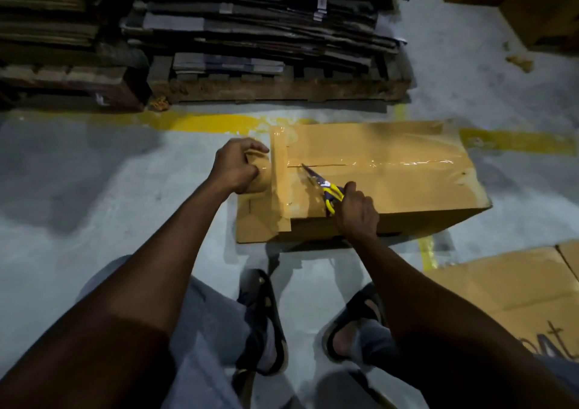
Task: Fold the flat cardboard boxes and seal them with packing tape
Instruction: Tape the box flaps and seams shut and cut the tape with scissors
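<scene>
Box (391, 183) on the floor (94, 189) at 12–1 o'clock: flaps closed, top seam taped, one strip (281, 186) run across its 9 o'clock end. Left hand (238, 165) is curled tight round the tape roll (263, 178) just off that end, pulling outward, I judge, so the strip is taut for the cut. Right hand (357, 211) is closed on the scissors (326, 189), blades aimed at 10 o'clock with tips at the seam. Flat sheet (507, 289) lies at 4 o'clock, and the stack (266, 32) of flats sits on a pallet (282, 89) at 12.
</scene>
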Available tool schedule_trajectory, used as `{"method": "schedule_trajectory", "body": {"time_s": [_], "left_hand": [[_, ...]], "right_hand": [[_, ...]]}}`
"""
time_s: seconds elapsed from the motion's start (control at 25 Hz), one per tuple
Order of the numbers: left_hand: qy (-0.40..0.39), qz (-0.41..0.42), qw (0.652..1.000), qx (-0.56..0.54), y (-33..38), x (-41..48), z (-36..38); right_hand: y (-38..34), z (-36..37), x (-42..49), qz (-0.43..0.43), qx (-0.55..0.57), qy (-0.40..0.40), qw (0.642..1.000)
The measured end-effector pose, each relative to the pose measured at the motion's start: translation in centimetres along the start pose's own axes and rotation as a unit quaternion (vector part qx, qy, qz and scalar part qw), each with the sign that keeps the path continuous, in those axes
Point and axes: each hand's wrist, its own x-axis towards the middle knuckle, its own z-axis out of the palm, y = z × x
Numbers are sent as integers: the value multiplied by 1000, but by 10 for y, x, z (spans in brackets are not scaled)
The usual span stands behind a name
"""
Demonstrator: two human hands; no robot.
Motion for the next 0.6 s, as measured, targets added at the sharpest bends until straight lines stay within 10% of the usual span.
{"method": "schedule_trajectory", "body": {"time_s": [0.32,0.48,0.6], "left_hand": [[-46,13,999,25,20,30,-5],[-60,24,997,53,23,41,-9],[-62,35,989,133,12,47,-21]], "right_hand": [[-1,19,45,27,-84,60,994],[-24,29,39,-174,-53,100,978],[-51,43,34,-260,-13,-102,960]]}}
